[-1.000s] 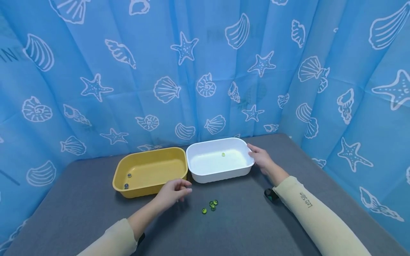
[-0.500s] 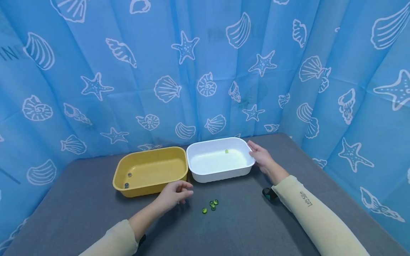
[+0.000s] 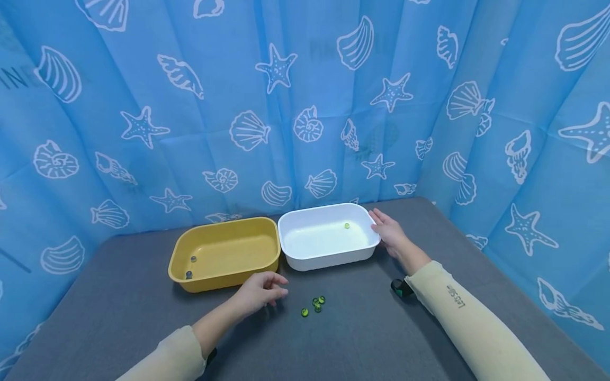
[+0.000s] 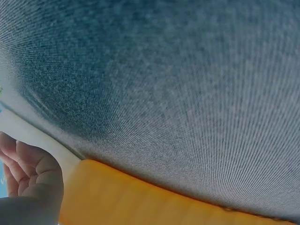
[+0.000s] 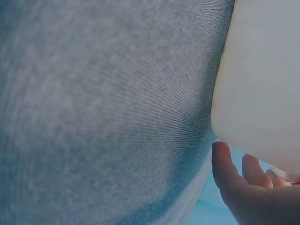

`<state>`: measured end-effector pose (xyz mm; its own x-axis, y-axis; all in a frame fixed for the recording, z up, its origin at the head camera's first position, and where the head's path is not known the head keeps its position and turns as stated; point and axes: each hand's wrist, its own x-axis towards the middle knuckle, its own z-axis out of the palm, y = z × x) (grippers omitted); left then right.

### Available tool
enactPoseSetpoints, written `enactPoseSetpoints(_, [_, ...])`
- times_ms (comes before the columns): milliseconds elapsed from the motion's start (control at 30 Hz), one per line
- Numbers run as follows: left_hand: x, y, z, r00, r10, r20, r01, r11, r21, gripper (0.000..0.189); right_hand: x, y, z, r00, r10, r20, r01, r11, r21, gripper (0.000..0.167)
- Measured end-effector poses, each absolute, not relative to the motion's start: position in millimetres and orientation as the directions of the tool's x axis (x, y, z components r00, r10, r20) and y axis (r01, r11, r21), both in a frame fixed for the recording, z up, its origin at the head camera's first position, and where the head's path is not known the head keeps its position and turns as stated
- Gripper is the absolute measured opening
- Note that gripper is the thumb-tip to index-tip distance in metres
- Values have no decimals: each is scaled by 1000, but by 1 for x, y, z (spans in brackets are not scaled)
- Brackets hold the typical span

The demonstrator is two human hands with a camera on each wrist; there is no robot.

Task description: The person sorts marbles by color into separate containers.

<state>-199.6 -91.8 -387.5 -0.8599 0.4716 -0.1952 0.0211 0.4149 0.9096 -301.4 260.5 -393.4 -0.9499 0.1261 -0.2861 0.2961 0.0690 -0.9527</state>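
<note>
In the head view, my right hand (image 3: 391, 234) touches the right end of a white bin (image 3: 333, 260), its fingers fairly straight along the outer wall and the thumb at the rim. One small green marble (image 3: 347, 226) lies inside that bin, toward its right end. My left hand (image 3: 262, 290) hovers over the cloth with loosely bent fingers and holds nothing. Just right of it lie several green marbles (image 3: 317, 302), most in a tight cluster. The right wrist view shows the fingertips (image 5: 222, 152) against the bin's underside corner.
A yellow bin (image 3: 214, 282) stands left of the white one, the two ends touching. Two dark grey marbles (image 3: 188, 275) sit at its left end. Grey cloth (image 3: 352, 338) covers the table, and a blue shell-print curtain (image 3: 305, 106) hangs behind and at the right.
The green marble inside the white bin has rolled to the right, toward my right hand. Both hands and both bins have stayed nearly in place.
</note>
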Motion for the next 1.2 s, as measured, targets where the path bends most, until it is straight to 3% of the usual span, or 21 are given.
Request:
enactPoseSetpoints(300, [-202,-88,-392,-841,487,-235,22,465,885,29,-301,261,-393,-951,128,-282,294,80,-953,57])
enactPoseSetpoints(600, [-201,-83,-401,-746,622,-237,159,512,844,29,-301,260,-391,-949,121,-292,301,69,-951,57])
enactPoseSetpoints(800, [-198,-73,-408,-777,593,-211,189,540,820,29,-301,260,-391,-948,121,-296,304,60,-951,57])
enactPoseSetpoints(1200, [-202,-65,-408,-773,592,-225,175,541,823,28,-301,261,-391,-946,127,-298,310,82,-947,57])
